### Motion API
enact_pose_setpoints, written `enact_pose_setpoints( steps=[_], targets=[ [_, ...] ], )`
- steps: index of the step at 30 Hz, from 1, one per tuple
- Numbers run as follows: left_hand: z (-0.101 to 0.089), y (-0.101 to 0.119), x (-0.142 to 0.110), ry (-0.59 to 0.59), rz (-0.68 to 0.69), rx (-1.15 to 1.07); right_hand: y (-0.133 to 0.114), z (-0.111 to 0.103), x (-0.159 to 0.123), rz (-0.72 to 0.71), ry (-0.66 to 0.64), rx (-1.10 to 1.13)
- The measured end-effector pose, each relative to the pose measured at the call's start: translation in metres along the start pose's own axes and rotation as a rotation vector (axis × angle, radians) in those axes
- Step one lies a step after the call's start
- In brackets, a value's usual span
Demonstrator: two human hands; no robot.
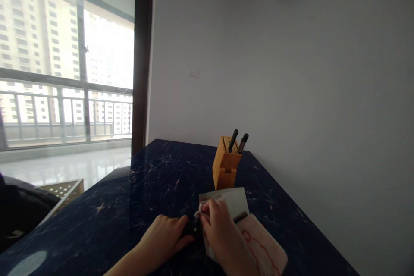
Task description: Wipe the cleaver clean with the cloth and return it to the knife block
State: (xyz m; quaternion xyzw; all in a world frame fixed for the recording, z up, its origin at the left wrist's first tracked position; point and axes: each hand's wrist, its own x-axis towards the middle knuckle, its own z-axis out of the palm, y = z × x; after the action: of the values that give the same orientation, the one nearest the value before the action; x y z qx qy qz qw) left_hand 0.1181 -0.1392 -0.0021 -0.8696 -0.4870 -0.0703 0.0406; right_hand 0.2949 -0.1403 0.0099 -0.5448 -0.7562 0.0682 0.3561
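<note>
My left hand [163,235] is closed around a black handle [195,228] with a small pale rivet, which looks like that of a knife; its blade is hidden. Close beside it, my right hand [221,228] pinches a folded white cloth [207,202] at the front end of the handle. Below and right of that hand spreads a pale cloth with red line markings [267,243]; whether both are one cloth I cannot tell. Behind my right hand lies a whitish sheet [237,198]. A short dark handle-like piece [240,217] rests over its near edge.
A wooden knife block [223,170] with two dark-handled tools in it stands beyond the sheet. The dark blue marbled table [161,172] runs along a grey wall at right. At left are a light perforated crate [64,192], a black object [22,207] and glazed balcony windows.
</note>
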Motion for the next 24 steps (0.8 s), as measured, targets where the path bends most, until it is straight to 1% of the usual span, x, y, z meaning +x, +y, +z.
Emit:
enact_pose_setpoints(
  steps=[3, 11, 15, 20, 24],
  targets=[
    [-0.001, 0.0, 0.0, -0.005, -0.013, -0.008, 0.0, 0.002, 0.0, 0.014, -0.01, -0.008],
    [0.0, -0.001, 0.002, -0.001, -0.051, -0.022, 0.01, 0.015, 0.002, 0.068, 0.016, -0.015],
    [0.002, -0.002, 0.002, 0.002, -0.049, -0.016, 0.014, 0.016, -0.004, 0.089, -0.031, -0.036],
    [0.002, -0.003, 0.002, 0.0, -0.045, -0.009, 0.016, 0.014, -0.013, 0.077, -0.089, -0.063],
    [0.001, -0.002, 0.002, -0.01, -0.052, -0.017, 0.017, 0.018, -0.006, 0.121, -0.052, -0.058]
  ],
)
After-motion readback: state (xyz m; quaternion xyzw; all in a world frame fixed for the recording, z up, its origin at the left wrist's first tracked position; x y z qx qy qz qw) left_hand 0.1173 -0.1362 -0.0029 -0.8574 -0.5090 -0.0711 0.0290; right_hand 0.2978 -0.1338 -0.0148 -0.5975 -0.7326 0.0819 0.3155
